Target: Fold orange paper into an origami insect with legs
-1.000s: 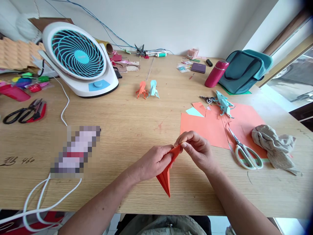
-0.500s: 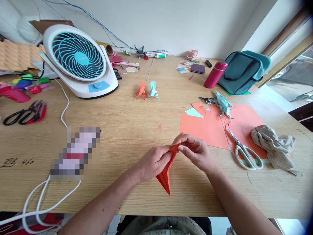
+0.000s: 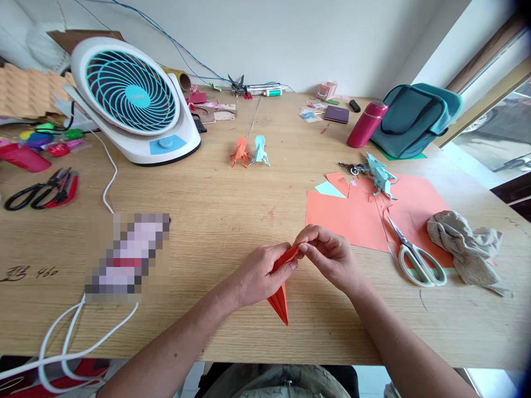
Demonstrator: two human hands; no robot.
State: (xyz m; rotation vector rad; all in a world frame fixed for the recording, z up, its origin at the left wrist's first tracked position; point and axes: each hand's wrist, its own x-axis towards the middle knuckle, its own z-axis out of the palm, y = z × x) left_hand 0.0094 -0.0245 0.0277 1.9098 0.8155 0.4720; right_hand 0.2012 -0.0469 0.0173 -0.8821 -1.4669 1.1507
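Both hands are on a folded piece of orange paper (image 3: 279, 307), held above the table near its front edge. My left hand (image 3: 263, 273) is closed around its middle, the thumb pressing on top. The upper end is pinched between thumb and fingertips of my right hand (image 3: 327, 257). From below the left hand the paper's pointed, pleated end sticks out downward. Part of the paper is hidden by the fingers. Orange sheets (image 3: 340, 218) lie beyond and to the right of my right hand, with white-handled scissors (image 3: 418, 265) resting partly on them.
An orange paper figure (image 3: 240, 151) and a light blue one (image 3: 259, 150) stand mid-table. Another blue figure (image 3: 379, 176) is at right, near a crumpled cloth (image 3: 460, 237). A fan (image 3: 136, 99), black-and-red shears (image 3: 45, 190), a pink bottle (image 3: 367, 125) and a teal bag (image 3: 415, 121) stand around.
The left thumb has shifted along the paper toward the right fingertips, covering more of its middle. The paper's upper end has tilted slightly. Both hands keep their hold.
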